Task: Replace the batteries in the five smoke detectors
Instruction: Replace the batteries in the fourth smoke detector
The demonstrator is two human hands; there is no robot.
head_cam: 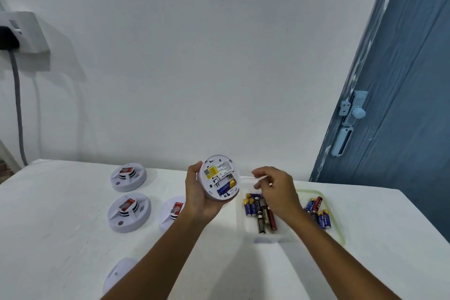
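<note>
My left hand (pixel 198 198) grips a white round smoke detector (pixel 219 178), lifted off the table with its back toward me. A yellow label and one blue battery (pixel 226 186) show in its open compartment. My right hand (pixel 275 191) hovers over a white tray (pixel 241 225) of loose batteries (pixel 260 212), fingers loosely curled and blurred, with nothing visible between them. Two more detectors (pixel 127 176) (pixel 129 212) lie face up at the left. A third (pixel 171 212) and a fourth (pixel 119 273) are partly hidden by my left forearm.
A green-rimmed tray (pixel 339 226) right of the white one holds several more batteries (pixel 321 214). The white table (pixel 60 238) meets a white wall. A blue door (pixel 401 117) stands at the right; a wall socket with a grey cable (pixel 17 85) is at the far left.
</note>
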